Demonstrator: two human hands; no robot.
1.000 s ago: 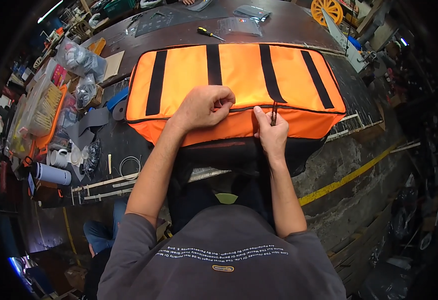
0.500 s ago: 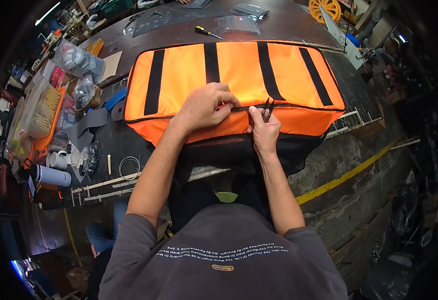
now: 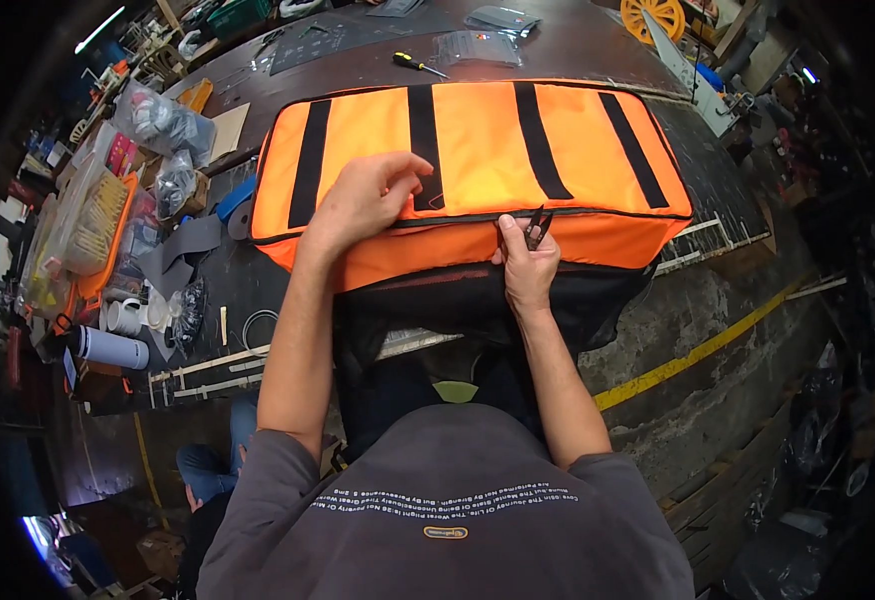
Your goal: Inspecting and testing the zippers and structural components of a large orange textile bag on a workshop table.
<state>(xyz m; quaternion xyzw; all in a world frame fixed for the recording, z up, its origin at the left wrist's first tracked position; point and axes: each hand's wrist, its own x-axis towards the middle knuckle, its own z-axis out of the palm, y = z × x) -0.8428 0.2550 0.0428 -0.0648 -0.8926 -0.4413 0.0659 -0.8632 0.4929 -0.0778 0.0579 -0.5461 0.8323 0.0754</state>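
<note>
A bright orange bag [image 3: 483, 150] with black straps across its top and black piping lies in front of me. My right hand [image 3: 528, 262] is at the near edge, closed round small dark snips [image 3: 538, 226] whose pointed tips stick up past the fingers. Its thumb presses on the piped seam [image 3: 458, 222]. Above the bag's top, beside the second strap [image 3: 425, 130] from the left, my left hand [image 3: 370, 200] is raised with fingers bent and tips drawn together. Whatever is between those fingertips is too fine to make out. Black fabric [image 3: 428, 305] hangs below the orange side.
Beyond the bag, a yellow-and-black screwdriver [image 3: 420, 66] and clear plastic packets [image 3: 478, 47] lie on the dark table [image 3: 598, 60]. Plastic bins [image 3: 93, 225], a mug [image 3: 124, 317] and a white bottle [image 3: 113, 348] crowd the left side. A seated person's leg [image 3: 208, 470] shows lower left.
My left hand has lifted off the seam and moved left and slightly up, away from my right hand. The right hand stays on the near edge with the snips.
</note>
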